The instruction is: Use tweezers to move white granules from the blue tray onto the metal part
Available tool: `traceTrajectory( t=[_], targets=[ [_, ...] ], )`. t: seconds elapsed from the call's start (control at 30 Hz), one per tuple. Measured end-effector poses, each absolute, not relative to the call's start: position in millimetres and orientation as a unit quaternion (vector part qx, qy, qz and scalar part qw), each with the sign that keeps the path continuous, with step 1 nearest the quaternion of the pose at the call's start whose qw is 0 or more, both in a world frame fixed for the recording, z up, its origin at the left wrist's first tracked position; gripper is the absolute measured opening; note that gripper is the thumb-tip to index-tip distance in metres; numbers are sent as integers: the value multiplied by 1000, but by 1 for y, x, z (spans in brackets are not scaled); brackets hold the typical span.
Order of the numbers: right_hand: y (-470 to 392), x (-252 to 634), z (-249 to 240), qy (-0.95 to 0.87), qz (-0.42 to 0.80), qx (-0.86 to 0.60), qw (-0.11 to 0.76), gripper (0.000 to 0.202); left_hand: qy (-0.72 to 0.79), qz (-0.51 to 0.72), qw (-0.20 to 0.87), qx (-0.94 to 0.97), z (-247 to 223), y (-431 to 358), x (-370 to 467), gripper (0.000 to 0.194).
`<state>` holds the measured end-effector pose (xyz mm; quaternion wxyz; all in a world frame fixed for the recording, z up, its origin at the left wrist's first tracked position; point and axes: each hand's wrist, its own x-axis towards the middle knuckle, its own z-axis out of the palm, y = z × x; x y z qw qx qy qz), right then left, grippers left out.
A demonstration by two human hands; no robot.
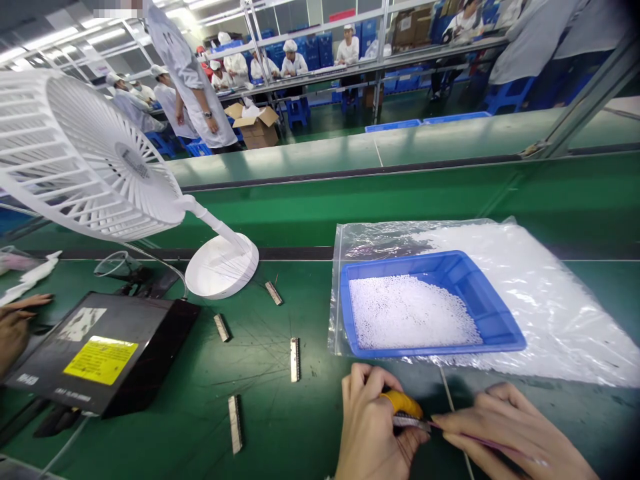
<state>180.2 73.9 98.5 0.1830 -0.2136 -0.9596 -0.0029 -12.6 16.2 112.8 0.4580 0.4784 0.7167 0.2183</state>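
My left hand [373, 417] is closed around a small pale strip [409, 421] with a toothed-looking edge. A yellow-orange covering [403, 404], perhaps a finger cot, shows at its fingertip. Pinched in my right hand [515, 433] is a thin pinkish rod-like tool [483, 441], its tip at the end of the strip; its exact kind is unclear. Just beyond both hands sits a blue plastic bin [493, 320] partly filled with small white beads [410, 313]. Similar strips with fine dark wires lie to the left, one of them a pale strip [295, 360].
Under the bin lies a clear plastic bag [545, 293] of white material. A white fan [220, 267] stands at the left behind a black box [100, 353] with a yellow label. Another person's hand [17, 327] is at the far left. Co-workers sit beyond the green partition [290, 213].
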Motion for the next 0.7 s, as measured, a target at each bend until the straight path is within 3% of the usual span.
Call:
traceTrajectory(
  t=[0.5, 0.7],
  targets=[
    [73, 171, 111, -960, -53, -201, 188, 27, 727, 228, 442, 474, 109, 15, -11, 19],
    [67, 155, 118, -929, 12, -237, 283, 18, 728, 246, 435, 470, 110, 15, -11, 20]
  ],
)
